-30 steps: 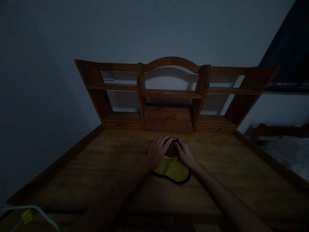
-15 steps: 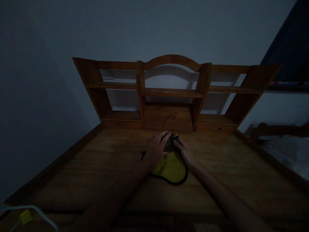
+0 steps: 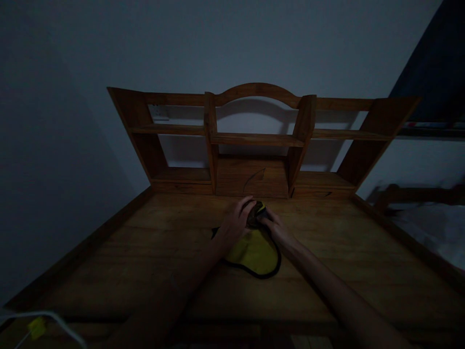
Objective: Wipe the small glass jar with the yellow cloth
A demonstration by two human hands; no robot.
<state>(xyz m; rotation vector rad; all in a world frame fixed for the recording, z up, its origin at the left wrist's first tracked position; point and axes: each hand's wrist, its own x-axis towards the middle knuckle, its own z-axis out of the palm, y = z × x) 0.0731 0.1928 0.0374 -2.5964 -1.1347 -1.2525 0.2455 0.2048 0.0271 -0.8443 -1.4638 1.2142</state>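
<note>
A yellow cloth (image 3: 254,254) with a black border lies spread on the wooden desk, its far corner gathered up. On it is a small, dark, rounded object (image 3: 252,220); the dim light hides its kind. My left hand (image 3: 234,225) curls its fingers around the left side of this object. From the right, my right hand (image 3: 275,227) pinches the bunched cloth corner and presses it against the object. Part of the object is covered by the fingers and the cloth.
Behind the hands stands a wooden shelf unit (image 3: 254,140) on the desk (image 3: 145,252), against a wall. A pale cable (image 3: 54,317) with a yellow tag (image 3: 37,328) crosses the lower left corner. Raised edges (image 3: 90,237) run along the desk's sides.
My right hand has shifted slightly down and left, moving the bunched cloth corner over the dark object. My left hand stays around it.
</note>
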